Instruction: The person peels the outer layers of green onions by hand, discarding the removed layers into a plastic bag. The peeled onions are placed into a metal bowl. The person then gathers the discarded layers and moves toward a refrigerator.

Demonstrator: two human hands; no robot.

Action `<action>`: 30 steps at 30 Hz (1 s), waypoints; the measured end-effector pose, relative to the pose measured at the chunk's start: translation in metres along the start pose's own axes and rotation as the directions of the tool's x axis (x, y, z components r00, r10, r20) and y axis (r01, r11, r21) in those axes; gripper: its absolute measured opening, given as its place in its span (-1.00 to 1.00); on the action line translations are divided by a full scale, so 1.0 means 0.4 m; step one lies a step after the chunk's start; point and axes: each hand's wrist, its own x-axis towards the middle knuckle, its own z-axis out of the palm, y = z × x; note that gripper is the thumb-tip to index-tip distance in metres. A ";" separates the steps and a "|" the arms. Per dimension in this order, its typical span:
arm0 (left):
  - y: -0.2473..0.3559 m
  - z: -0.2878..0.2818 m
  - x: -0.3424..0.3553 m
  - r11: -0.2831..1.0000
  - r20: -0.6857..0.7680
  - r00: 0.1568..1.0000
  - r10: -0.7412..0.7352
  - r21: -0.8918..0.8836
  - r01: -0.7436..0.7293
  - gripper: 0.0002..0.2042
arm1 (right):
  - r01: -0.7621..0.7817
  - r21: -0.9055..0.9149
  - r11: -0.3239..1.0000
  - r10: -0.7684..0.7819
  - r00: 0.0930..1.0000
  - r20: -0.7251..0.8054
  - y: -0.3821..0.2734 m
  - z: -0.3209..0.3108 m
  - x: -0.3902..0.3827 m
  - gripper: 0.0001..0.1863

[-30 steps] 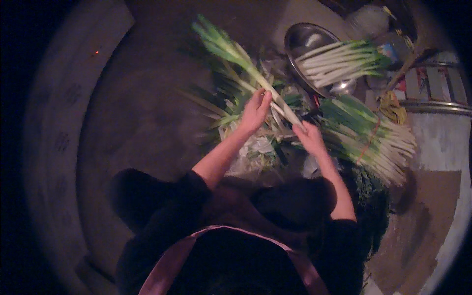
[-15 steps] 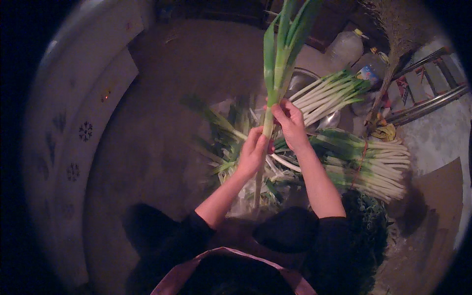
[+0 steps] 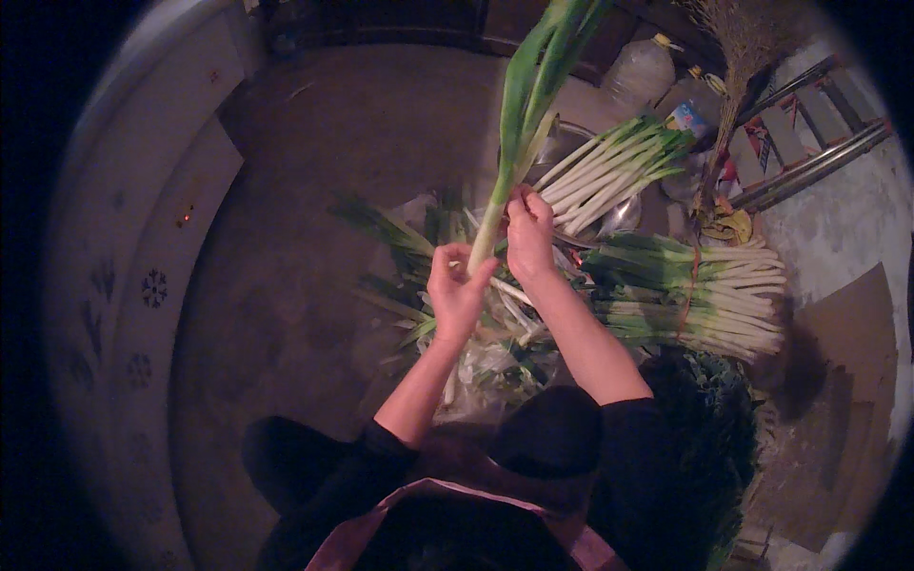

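Here's the leek (image 3: 497, 196), held above the floor (image 3: 286, 209), slanting away, leafy end farthest: left hand (image 3: 455, 290) curled loosely round its pale stalk, right hand (image 3: 531, 236) pinching higher, nearer the leaves.

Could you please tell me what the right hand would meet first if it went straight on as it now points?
The right hand would probably meet the leek it seems to touch, though depth is unclear.

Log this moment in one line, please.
Left hand: holding long leek; Right hand: touching it higher up; Right side: tied leek bundle
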 end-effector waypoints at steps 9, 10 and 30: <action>0.044 -0.056 0.040 0.932 0.313 0.916 -0.249 -0.179 0.315 -0.74 | -0.182 0.249 0.951 0.177 0.983 0.041 -0.009 -0.040 0.000 -0.83; 0.046 -0.063 0.043 0.951 0.336 0.913 -0.231 -0.121 0.285 -0.72 | -0.202 0.232 0.952 0.207 0.978 0.003 -0.011 -0.043 0.001 -0.81; 0.043 -0.117 0.094 0.935 0.388 0.893 -0.229 -0.168 0.313 -0.78 | -0.241 -0.532 0.812 0.247 0.967 -0.061 0.116 -0.284 -0.153 -0.74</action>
